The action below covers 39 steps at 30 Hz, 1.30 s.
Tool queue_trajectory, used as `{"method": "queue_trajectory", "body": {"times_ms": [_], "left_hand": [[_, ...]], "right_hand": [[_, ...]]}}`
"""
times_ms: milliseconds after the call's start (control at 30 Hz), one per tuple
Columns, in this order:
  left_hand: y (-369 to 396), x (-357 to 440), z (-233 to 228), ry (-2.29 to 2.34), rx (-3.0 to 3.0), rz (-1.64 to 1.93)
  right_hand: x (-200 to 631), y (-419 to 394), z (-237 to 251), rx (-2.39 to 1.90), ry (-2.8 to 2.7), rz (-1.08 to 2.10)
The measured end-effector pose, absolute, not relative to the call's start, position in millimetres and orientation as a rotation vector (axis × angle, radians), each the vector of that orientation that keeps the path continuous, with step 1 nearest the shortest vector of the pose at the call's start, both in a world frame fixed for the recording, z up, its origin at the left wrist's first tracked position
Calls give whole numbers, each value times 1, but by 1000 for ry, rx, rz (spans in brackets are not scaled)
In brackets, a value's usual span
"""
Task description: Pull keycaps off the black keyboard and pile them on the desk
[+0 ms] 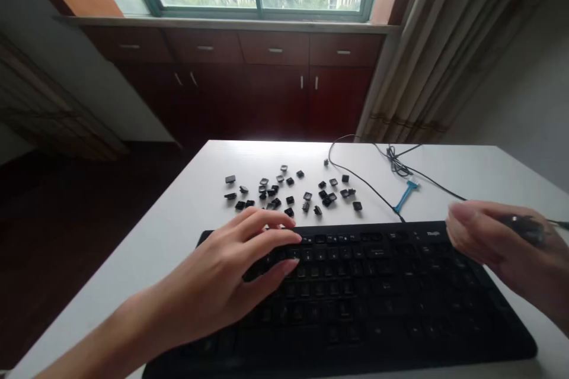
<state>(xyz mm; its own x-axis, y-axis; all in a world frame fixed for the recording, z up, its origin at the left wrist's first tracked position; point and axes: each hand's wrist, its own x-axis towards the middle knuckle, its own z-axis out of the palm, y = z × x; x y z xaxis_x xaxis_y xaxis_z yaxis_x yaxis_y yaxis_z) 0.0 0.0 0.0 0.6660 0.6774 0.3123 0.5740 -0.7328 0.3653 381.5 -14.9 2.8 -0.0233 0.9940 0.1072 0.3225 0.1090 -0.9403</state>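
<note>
Left hand (pixel 231 251): fingers loosely parted over the long black plastic keyboard (pixel 382 314); can't tell any grip
Keyboard axis: running left-right along the white bench (pixel 186 207)
Pale logo (pixel 433 233): keyboard's far right, unreadable
Right hand (pixel 493 237): curled tight round a dark, blurred object (pixel 528 228)

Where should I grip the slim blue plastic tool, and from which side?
I'd pinch the slim blue plastic tool at mid-handle, coming from above and from the right. The narrow handle lies diagonally on the white table, its wider head at the far end; a thin black cable runs close to the near end, on the left.
</note>
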Motion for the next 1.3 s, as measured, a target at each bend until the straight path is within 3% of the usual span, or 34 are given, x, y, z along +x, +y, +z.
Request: {"method": "queue_trajectory", "body": {"times_ms": [200, 433, 967, 1300], "left_hand": [[33, -27, 13, 1196, 2767, 609], [54, -62, -14, 1352, 2894, 592], [38, -53, -20, 1395, 2818, 496], [47, -70, -15, 1468, 2831, 480]], "right_hand": [[351, 12, 4, -1225, -2315, 357], [338, 62, -7, -1384, -2547, -52], [267, 111, 9, -1310, -2747, -47], [236, 98, 15, -1142, -2850, -21]]}}
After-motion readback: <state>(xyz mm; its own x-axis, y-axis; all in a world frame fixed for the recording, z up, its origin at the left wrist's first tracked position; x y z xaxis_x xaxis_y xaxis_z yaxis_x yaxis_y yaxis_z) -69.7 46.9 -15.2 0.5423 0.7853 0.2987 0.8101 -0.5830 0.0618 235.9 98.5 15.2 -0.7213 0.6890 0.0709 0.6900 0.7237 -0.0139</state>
